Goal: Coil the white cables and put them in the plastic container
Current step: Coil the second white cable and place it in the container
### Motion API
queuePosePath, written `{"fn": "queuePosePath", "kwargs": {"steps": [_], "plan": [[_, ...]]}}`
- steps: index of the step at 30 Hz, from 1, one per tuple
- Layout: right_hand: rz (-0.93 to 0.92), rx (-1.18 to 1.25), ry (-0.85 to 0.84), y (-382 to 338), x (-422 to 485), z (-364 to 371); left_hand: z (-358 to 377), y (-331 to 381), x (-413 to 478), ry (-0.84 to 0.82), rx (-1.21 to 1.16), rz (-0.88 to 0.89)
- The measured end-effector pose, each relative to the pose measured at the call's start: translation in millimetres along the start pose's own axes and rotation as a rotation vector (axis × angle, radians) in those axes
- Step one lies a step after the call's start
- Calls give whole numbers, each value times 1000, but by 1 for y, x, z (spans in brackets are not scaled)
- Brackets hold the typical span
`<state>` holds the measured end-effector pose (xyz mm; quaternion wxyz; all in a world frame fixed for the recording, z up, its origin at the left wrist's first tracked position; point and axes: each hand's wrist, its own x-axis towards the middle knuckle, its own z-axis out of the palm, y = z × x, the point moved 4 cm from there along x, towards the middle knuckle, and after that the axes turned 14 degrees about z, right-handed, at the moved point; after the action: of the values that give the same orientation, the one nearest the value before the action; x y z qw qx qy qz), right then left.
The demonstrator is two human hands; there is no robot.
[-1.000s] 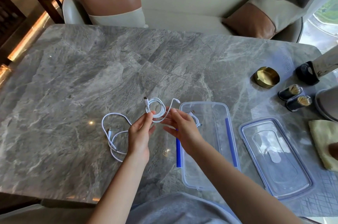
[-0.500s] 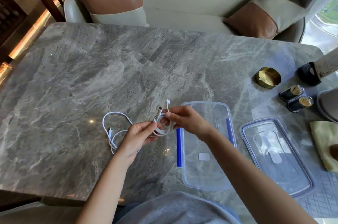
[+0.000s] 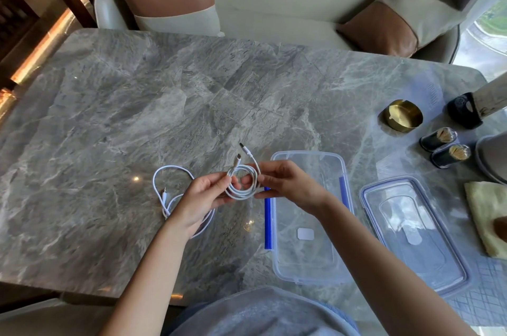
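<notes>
Container (image 3: 307, 261) holds no cable; both hands pinch coiled cable (image 3: 242, 182) beside it.

White coiled cable (image 3: 242, 183); grey veined marble table (image 3: 137, 116); clear container (image 3: 307, 276) with blue clips; brass-gold ashtray (image 3: 402, 115) at two o'clock; yellow cloth (image 3: 484, 215).

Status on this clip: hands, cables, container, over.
Both hands, left and right, hold coiled cable. Second cable loose on table. Container open, no cable inside. Path clear.
</notes>
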<state>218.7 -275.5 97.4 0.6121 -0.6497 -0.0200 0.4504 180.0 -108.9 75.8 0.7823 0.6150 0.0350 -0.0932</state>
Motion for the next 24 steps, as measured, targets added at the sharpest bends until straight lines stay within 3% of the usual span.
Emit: {"fn": "queuePosePath", "kwargs": {"steps": [6,11,14,16,20,24], "plan": [[-14,-267,109,-4,2,1,-3,9,4,-45,108,-2],[-15,-344,28,-6,0,4,-5,17,5,-231,217,-56],[23,-262,-57,1,-1,7,-2,23,7,-346,311,-67],[44,-100,-59,5,-1,6,2,23,9,-274,288,-36],[39,113,10,3,2,3,11,10,7,87,-34,-64],[33,136,46,2,3,5,18,3,1,155,-94,-26]]}}
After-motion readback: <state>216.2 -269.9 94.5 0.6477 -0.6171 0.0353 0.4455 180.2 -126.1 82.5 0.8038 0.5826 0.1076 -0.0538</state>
